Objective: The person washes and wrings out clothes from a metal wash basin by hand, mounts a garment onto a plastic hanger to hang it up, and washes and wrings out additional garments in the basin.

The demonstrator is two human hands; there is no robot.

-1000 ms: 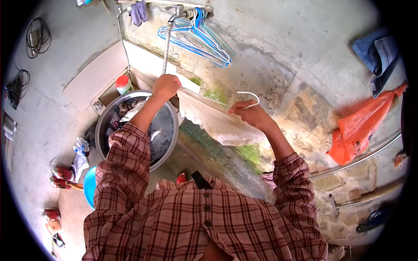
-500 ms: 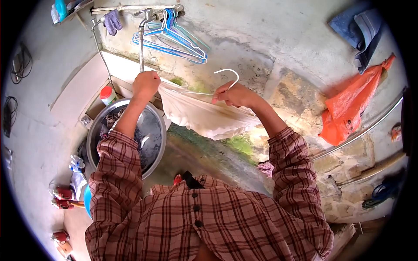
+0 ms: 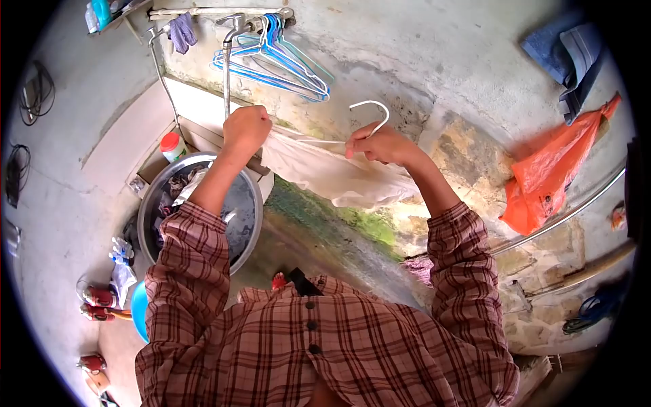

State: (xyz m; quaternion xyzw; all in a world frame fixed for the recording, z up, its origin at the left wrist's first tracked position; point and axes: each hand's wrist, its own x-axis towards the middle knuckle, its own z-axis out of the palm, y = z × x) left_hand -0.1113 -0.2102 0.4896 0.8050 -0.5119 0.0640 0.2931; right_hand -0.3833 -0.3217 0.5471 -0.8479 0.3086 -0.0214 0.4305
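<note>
Between my two hands a thin white cloth garment [image 3: 325,169] hangs stretched, its lower edge loose. My left hand [image 3: 247,129] is closed in a fist on the garment's left upper corner. A white clothes hanger [image 3: 377,105] has its hook sticking up above my right hand [image 3: 381,144], and its thin bar runs left along the cloth's top edge. The fingers of my right hand are wrapped round the hanger near the base of the hook, against the cloth. How much of the hanger lies inside the garment is hidden.
Below my left arm stands a metal basin [image 3: 255,237] with wet clothes and water. Blue and white hangers [image 3: 285,61] hang by a tap [image 3: 234,22] on the wall. An orange plastic bag [image 3: 542,183] and jeans [image 3: 566,54] hang at right. A red-lidded jar [image 3: 173,146] stands behind the basin.
Both hands, with the hanger and garment, have shifted slightly right in view, as has the background. The garment's lower edge sits a little higher. Both grips stay closed.
</note>
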